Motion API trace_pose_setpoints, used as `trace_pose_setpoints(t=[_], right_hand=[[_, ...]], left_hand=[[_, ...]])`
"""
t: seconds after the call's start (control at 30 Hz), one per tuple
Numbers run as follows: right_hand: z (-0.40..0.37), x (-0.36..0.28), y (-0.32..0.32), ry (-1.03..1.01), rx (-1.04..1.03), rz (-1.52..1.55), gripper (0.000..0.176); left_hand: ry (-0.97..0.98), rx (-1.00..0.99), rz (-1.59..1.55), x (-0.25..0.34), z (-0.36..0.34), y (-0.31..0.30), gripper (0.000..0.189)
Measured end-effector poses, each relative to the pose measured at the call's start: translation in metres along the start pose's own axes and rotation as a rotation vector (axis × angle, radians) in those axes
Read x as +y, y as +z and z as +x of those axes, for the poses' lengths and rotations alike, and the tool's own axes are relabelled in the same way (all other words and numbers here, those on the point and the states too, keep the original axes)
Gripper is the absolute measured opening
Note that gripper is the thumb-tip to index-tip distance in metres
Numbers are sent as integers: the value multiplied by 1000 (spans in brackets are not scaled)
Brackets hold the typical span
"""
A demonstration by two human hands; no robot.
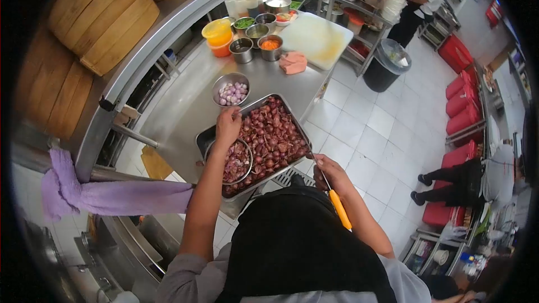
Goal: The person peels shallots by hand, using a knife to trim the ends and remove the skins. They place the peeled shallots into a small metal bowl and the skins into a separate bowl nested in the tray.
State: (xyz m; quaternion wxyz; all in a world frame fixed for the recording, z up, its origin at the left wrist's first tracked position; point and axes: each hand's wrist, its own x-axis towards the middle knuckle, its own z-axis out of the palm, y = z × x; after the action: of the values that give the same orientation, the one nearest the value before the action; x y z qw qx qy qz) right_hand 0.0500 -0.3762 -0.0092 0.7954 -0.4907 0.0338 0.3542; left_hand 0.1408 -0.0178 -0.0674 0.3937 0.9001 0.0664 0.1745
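Observation:
My left hand (228, 127) is over the left part of a metal tray (296, 122), fingers pinched together beside a steel bowl (217, 85) of peeled shallots (232, 94). Whatever those fingers hold is hidden. Unpeeled, reddish-purple shallots (272, 134) fill most of the tray. Under my left forearm, a round bowl (251, 164) with skins and shallot pieces sits in the tray. My right hand (332, 173), at the tray's right edge, is closed on a knife (340, 211). Its yellow handle points back toward me, and the thin blade runs up past my fingers.
Beyond the bowl stand steel pots (241, 50) of ingredients, a yellow tub (218, 32), a folded pink cloth (293, 63) and a white cutting board (317, 39). A lilac towel (129, 196) hangs at left. A bin (386, 66) and other people are farther right.

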Motion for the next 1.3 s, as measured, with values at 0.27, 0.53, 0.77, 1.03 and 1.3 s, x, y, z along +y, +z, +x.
trace_pose_setpoints(t=[0.27, 0.53, 0.77, 1.03, 1.3], right_hand=[[-45, 20, 1, -37, 184, 61, 42], [-33, 30, 17, -133, 238, -39, 47], [-30, 34, 24, -104, 200, 40, 30], [-24, 31, 41, -108, 206, -14, 32], [-16, 31, 48, -77, 197, -87, 32]], left_hand=[[345, -239, 175, 17, 10, 39, 25], [213, -413, 460, 0, 28, 61, 20], [259, -358, 460, 6, 21, 54, 31], [58, -415, 471, 17, 31, 70, 41], [113, -266, -92, 17, 22, 30, 29]])
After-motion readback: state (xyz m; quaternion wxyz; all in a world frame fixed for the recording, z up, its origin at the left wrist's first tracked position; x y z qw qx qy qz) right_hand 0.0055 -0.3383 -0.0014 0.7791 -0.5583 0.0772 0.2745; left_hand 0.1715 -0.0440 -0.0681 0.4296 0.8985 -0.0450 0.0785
